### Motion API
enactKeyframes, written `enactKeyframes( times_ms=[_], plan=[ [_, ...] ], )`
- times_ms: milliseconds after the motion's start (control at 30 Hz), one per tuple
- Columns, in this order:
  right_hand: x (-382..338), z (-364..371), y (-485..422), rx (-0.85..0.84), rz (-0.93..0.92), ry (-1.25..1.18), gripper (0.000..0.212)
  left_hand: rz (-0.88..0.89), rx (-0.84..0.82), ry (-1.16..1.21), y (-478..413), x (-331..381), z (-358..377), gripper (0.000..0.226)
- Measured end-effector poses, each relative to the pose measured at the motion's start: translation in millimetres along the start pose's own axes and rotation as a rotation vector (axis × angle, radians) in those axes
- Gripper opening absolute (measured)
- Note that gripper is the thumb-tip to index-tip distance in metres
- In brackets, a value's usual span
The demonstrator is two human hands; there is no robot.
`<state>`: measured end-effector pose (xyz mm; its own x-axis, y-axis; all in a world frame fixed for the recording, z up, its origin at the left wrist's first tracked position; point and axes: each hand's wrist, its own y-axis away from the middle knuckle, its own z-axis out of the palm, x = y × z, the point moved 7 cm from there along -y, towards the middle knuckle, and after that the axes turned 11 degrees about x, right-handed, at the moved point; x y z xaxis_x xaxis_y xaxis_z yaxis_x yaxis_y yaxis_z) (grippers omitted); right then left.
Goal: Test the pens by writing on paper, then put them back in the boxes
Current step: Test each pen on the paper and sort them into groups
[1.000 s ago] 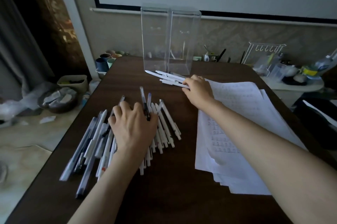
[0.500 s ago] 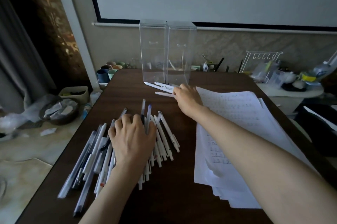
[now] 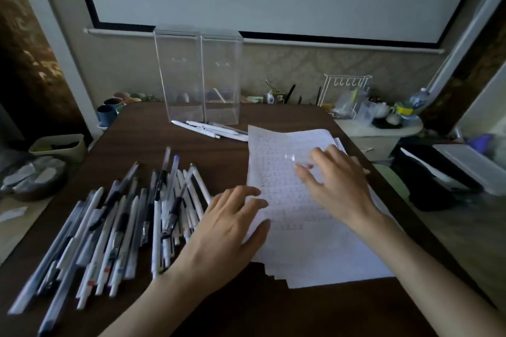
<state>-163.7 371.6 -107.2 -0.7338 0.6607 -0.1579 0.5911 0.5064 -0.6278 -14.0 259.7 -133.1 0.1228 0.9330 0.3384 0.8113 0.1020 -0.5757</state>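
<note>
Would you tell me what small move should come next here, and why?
Probably the left hand should lift one pen from the loose pile beside it: the paper lies ready under both hands, and neither plainly holds a pen, though the right hand is blurred.

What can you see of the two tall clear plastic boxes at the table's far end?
The two tall clear plastic boxes stand upright, side by side and touching, on the dark brown wooden table. Rectangular, see-through walls; no pens show inside. A few white pens lie just before their bases. The left hand and the right hand do not touch them.
</note>
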Motion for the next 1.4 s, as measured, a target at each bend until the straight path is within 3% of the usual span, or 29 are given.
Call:
enactKeyframes(
  times_ms=[133,300,467,633,767,833,1000,1033,1133,1400],
  plan=[
    [28,-13,42,0.023,0.028,0.121,0.064,0.146,-0.198,0.063,10,29,22,0.045],
    [25,-16,55,0.11,0.02,0.054,0.046,0.197,-0.43,0.086,23,30,45,0.06],
    [21,-23,54,0.206,-0.031,-0.008,0.043,0.217,-0.436,0.085,23,30,48,0.06],
    [24,-28,52,0.254,-0.014,-0.199,0.054,0.222,-0.429,0.074,23,32,46,0.061],
    [30,-33,55,0.324,0.089,-0.479,0.036,0.236,-0.405,0.058,23,34,44,0.06],
    [39,-29,56,0.276,0.249,-0.728,0.034,0.244,-0.412,0.072,24,36,43,0.06],
    [41,-11,59,0.051,0.565,-0.979,0.062,0.255,-0.471,0.111,26,37,47,0.059],
    [37,-10,59,0.014,0.562,-1.007,0.056,0.256,-0.471,0.108,26,37,47,0.059],
    [23,-2,60,-0.113,0.493,-0.955,0.024,0.262,-0.467,0.1,27,38,48,0.059],
    [22,10,61,-0.132,0.545,-0.764,0.032,0.276,-0.452,0.084,26,39,48,0.06]
  ],
)
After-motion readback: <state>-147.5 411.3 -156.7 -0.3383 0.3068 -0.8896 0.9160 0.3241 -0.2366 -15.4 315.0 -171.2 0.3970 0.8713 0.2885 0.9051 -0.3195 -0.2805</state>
